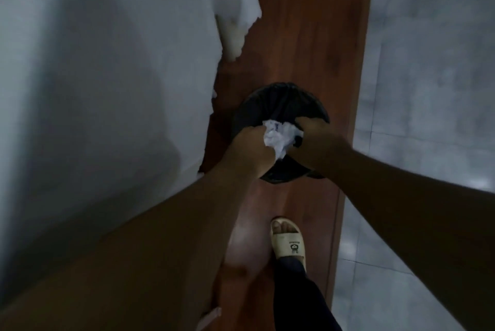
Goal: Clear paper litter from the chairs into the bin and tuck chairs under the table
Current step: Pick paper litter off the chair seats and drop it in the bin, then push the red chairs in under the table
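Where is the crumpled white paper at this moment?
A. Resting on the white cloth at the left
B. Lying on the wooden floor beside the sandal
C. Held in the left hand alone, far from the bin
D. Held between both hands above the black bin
D: the crumpled paper sits between the left hand and the right hand, directly over the black-lined bin.

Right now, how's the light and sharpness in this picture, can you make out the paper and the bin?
Head view: dim and soft overall; the crumpled paper is the brightest thing, between both hands over the black bin, whose inside is lost in shadow; the wall at left is smeared; a faint sheen shows on the wood floor by the sandal.
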Motion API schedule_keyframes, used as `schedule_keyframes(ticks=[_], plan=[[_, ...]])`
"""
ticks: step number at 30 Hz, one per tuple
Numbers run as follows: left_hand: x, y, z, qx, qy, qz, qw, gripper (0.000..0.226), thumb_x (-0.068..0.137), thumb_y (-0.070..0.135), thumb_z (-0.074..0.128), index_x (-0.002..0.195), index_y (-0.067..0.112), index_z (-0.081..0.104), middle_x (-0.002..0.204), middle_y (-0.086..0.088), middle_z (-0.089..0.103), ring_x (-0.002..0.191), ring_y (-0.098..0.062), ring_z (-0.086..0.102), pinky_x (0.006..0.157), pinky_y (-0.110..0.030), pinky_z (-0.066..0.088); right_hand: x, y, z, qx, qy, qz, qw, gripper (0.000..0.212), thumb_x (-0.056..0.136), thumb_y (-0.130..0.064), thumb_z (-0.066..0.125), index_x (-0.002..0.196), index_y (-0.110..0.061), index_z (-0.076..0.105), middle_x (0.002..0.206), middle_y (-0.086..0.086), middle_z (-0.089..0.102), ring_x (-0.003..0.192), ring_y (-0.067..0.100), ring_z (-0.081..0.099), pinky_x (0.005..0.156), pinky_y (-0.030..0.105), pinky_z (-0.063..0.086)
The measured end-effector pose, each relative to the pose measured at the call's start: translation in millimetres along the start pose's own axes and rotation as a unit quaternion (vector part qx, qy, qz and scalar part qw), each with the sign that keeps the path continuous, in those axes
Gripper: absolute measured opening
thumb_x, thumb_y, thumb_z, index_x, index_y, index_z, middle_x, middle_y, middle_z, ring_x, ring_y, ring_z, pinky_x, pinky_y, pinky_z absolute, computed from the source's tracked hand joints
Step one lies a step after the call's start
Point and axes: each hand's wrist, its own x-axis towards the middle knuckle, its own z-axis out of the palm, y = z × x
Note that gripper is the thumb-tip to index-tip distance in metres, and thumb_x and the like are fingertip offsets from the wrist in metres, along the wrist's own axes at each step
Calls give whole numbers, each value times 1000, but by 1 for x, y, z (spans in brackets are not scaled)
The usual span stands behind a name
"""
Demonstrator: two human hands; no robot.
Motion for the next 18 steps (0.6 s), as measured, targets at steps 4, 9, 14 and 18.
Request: schedule_keyframes(ticks=[4,9,14,18], plan=[[-104,15,-42,17,48,44,998,28,85,10,48,95,-7,67,94,-27,65,89,-42,61,81,-45,51,-102,-53,-39,-98,11,-20,995,50,80,-40,64,124,-19,53,121,10,59,106,35,57,84,40,48],[-278,29,-77,75,88,53,992,46,85,37,39,113,14,66,111,-8,66,99,-26,63,83,-34,53,-259,-118,-46,-113,44,-40,992,63,69,-68,45,115,-27,58,108,-1,63,98,29,60,79,43,51],[-456,12,-109,118,104,88,984,56,77,41,31,113,14,66,107,-7,65,99,-30,62,82,-44,53,-426,-192,-23,-130,75,-61,987,27,73,-50,50,88,-31,62,84,-10,62,82,16,62,66,34,51],[-575,-7,-148,162,158,91,970,55,76,43,40,117,15,65,115,-7,66,106,-29,60,86,-50,50,-521,-242,4,-138,35,-77,987,67,72,-66,37,131,-36,52,129,-10,56,122,23,52,96,46,46]])
